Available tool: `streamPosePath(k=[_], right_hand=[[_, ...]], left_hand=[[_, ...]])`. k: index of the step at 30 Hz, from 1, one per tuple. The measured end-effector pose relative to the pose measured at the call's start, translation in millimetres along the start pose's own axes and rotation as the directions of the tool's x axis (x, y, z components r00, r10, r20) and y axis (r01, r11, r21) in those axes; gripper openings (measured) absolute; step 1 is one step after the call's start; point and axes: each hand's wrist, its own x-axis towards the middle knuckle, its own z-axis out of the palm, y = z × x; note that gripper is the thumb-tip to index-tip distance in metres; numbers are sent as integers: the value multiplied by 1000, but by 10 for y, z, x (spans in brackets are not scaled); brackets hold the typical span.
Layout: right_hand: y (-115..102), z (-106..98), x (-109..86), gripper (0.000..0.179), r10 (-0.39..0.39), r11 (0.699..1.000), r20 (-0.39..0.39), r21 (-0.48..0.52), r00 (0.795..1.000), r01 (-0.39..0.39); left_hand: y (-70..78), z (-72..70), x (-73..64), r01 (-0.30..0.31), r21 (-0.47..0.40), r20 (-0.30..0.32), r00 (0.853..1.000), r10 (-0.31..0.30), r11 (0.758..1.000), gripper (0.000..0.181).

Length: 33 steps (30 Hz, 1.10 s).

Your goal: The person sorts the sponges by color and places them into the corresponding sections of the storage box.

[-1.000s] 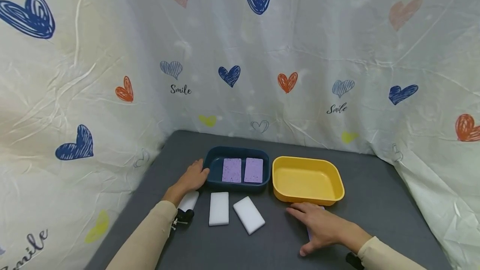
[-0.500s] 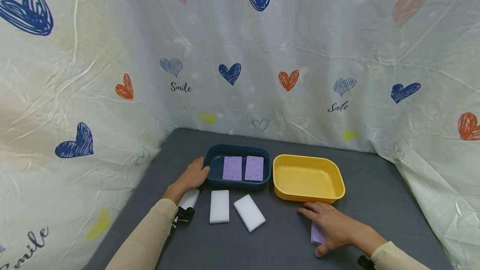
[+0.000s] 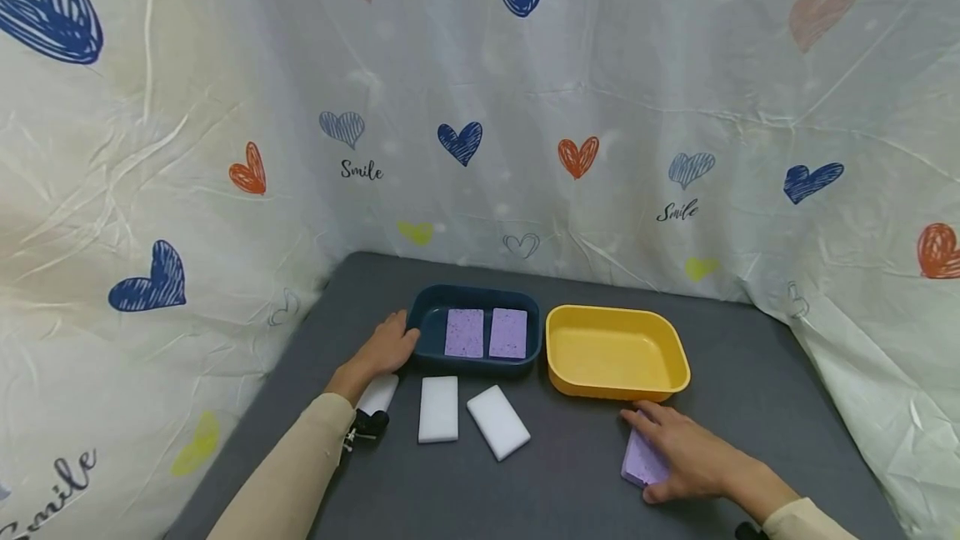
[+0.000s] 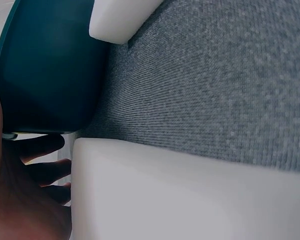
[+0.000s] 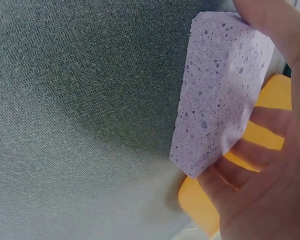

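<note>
My left hand (image 3: 382, 350) rests against the left end of a navy tub (image 3: 474, 369), its fingers relaxed beside the wall in the left wrist view. Two speckled purple sponges, a left one (image 3: 464, 333) and a right one (image 3: 508, 333), lie flat inside that tub. On the right, my right hand (image 3: 693, 452) spans another purple sponge (image 5: 220, 90) on the table, thumb at one end and fingers at the other. The palm hides part of this sponge in the head view. Just behind the hand stands a yellow tub (image 3: 615, 391).
Two white sponge blocks, one straight (image 3: 438, 410) and one slanted (image 3: 498, 423), lie in front of the navy tub. A third white block (image 3: 378, 394) is partly under the left wrist. A grey cloth (image 3: 555, 482) covers the table; a heart-printed curtain (image 3: 420, 40) hangs behind.
My right hand has shifted to the right over the purple sponge, so more of it shows, and its thumb is now at the near end. My left hand has stayed at the navy tub.
</note>
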Motion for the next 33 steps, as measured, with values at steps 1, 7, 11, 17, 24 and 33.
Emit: streamPosePath(k=[1, 7, 11, 17, 24, 33], right_hand=[[-2, -1, -5, 112, 6, 1000, 0, 2, 1000, -6], [-24, -24, -20, 111, 27, 1000, 12, -7, 1000, -27], [-95, -74, -36, 111, -11, 1000, 3, -16, 1000, 11], [-237, -197, 1, 110, -82, 995, -26, -63, 996, 81], [-402, -388, 133, 106, -169, 977, -62, -144, 984, 158], [-577, -544, 372, 105, -192, 972, -50, -148, 980, 183]], left_hand=[[23, -9, -16, 2, 12, 9, 1000, -2, 1000, 76], [14, 19, -14, 6, 0, 4, 1000, -6, 1000, 76], [-34, 29, 36, 8, -3, 6, 1000, -8, 1000, 78], [-196, 59, 191, -6, -7, 4, 1000, 6, 1000, 81], [-127, 13, 136, 5, -20, -8, 1000, -6, 1000, 80], [-72, 15, 58, 18, -32, 7, 1000, -17, 999, 81]])
